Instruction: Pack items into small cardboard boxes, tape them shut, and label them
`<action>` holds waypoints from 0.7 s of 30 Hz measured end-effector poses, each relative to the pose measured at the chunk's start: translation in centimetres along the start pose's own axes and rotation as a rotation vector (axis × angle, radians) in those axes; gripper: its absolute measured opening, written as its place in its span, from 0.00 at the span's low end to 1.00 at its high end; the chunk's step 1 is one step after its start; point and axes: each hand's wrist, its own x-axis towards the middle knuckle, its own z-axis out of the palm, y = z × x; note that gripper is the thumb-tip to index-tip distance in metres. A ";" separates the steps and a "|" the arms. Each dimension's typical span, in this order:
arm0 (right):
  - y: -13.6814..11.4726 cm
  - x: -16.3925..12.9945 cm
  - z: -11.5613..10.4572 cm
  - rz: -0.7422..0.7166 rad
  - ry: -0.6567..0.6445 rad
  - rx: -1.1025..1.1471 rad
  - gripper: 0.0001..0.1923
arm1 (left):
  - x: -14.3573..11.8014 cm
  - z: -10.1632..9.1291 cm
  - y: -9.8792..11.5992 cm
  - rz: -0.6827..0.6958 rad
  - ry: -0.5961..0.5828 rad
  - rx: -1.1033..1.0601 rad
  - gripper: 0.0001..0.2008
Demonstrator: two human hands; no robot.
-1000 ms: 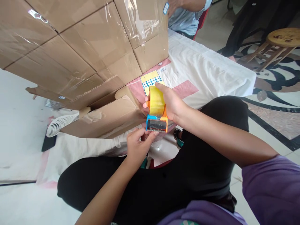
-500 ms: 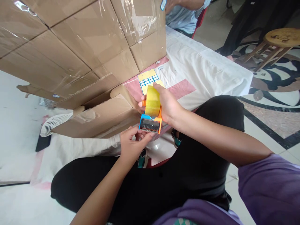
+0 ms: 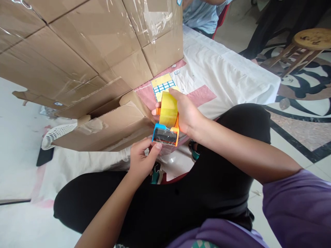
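Note:
A tape dispenser [image 3: 167, 132] with blue and orange sides and a dark front plate carries a roll of yellowish packing tape [image 3: 168, 109]. My right hand [image 3: 186, 112] is wrapped round it from the right, thumb on top of the roll and fingertips showing on the far side. Just below the dispenser's front edge, my left hand [image 3: 144, 155] pinches the clear tape end between thumb and fingers. An open cardboard box [image 3: 111, 129] lies to the left of both hands. Beyond the roll is a yellow label sheet [image 3: 162, 83] with blue-framed labels.
Stacked, taped cardboard boxes [image 3: 95, 41] rise behind the open box. The table has a white and pink cloth [image 3: 227, 65]. A white perforated basket [image 3: 58, 135] stands at left. Another person [image 3: 203, 15] sits at the far side; a wooden stool [image 3: 312, 39] is at right.
My left thumb and hand have shifted slightly left along the dispenser's front edge. My right hand keeps its hold on the dispenser. The view has moved a little.

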 end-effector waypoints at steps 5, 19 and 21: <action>-0.2 -0.2 0.0 0.160 -0.034 0.119 0.26 | 0.0 -0.1 0.4 -0.013 0.013 -0.056 0.19; 0.4 -0.1 0.0 0.169 0.014 0.182 0.26 | 0.0 -0.2 1.3 -0.209 0.009 -0.167 0.18; 0.3 -0.1 0.0 0.177 0.009 0.188 0.26 | 0.0 -0.2 1.1 -0.178 -0.013 -0.167 0.18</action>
